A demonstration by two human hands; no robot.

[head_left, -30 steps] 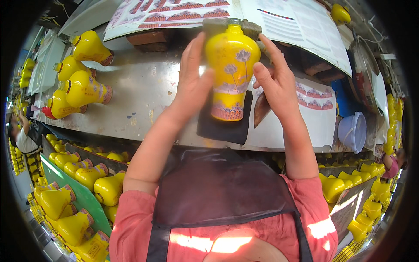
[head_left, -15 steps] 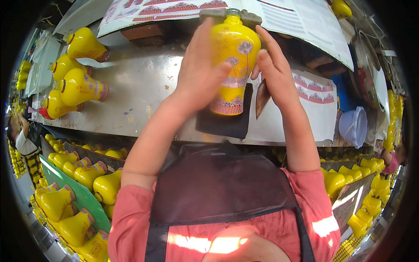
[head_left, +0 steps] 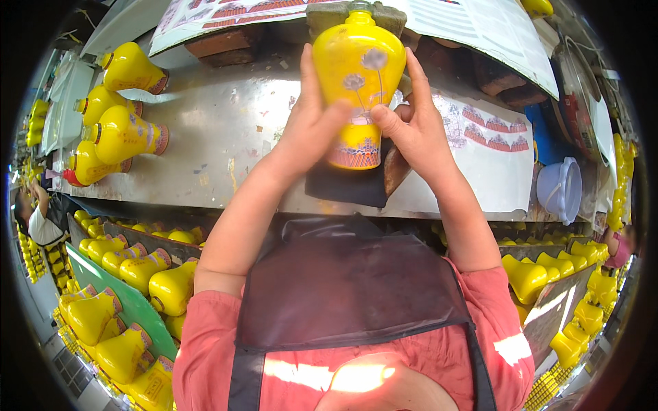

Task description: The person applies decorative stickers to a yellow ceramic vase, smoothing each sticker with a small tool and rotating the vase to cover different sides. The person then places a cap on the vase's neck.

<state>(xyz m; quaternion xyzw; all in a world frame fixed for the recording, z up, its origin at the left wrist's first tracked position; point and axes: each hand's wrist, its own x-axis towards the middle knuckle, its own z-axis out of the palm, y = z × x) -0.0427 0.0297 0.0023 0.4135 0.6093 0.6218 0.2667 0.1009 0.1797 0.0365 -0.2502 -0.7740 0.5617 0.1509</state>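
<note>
Metal bench (head_left: 205,137) ahead of you, four side vases (head_left: 130,140), all yellow, grouped at its left, printed sheet (head_left: 493,161) and pale blue pail (head_left: 554,186) toward its right. Main vase (head_left: 360,72), also yellow, is mid-bench between your hands: neck pointing away at a grey block (head_left: 326,17), base over a dark pad (head_left: 346,190), greyish flowers on the front. Right hand (head_left: 417,130): your fingers are clamped on its right side, thumb on the front. Left hand (head_left: 307,133): your fingers run along its left edge, thumb blurred; can't tell whether they grip.
</note>
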